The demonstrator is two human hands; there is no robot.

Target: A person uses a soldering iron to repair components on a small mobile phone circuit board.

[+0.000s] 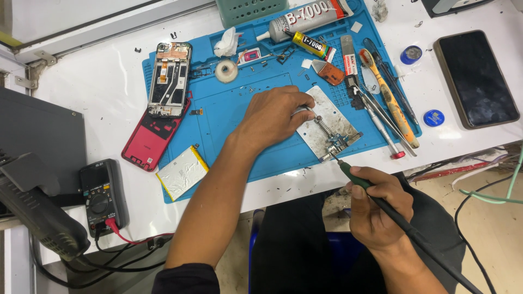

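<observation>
My right hand [378,207] grips a soldering iron [357,178] with a green and black handle. Its tip touches a small circuit board [339,142] clamped on a scuffed metal holder plate [326,126]. My left hand [275,114] rests on the blue work mat [229,117], fingers curled at the plate's left edge and pinching something thin and metallic over the board. What exactly it pinches is too small to tell.
An opened phone frame [169,79] lies over a red back cover [151,139] at the left, a silver battery [181,172] below. Glue tubes [308,19], tape roll [226,71], brush and tweezers [388,103], a dark phone [475,78], a multimeter [102,196] surround the mat.
</observation>
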